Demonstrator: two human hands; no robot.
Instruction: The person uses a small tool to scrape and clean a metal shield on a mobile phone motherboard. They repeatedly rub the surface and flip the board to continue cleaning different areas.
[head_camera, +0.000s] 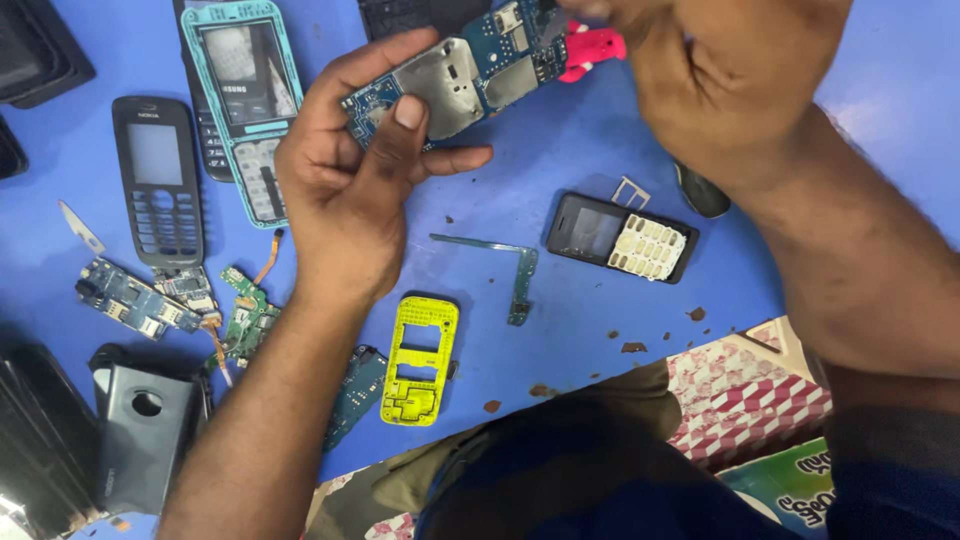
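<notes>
Left hand (345, 190) around circuit board (450, 80)

Blue bench (600, 330): the widest bare strip runs from centre towards the right, between the yellow plastic phone frame (420, 360) and the black keypad phone with pale keys (622, 236); a thin green L-shaped circuit strip (515, 275) lies within it. Left side crowded: black phone front cover (157, 180), teal phone housing (245, 100), loose green circuit boards (190, 300), grey back cover (145, 435).

blue phone circuit board (455, 75) | bare, metal shields up | tilted, held above blue table
</notes>
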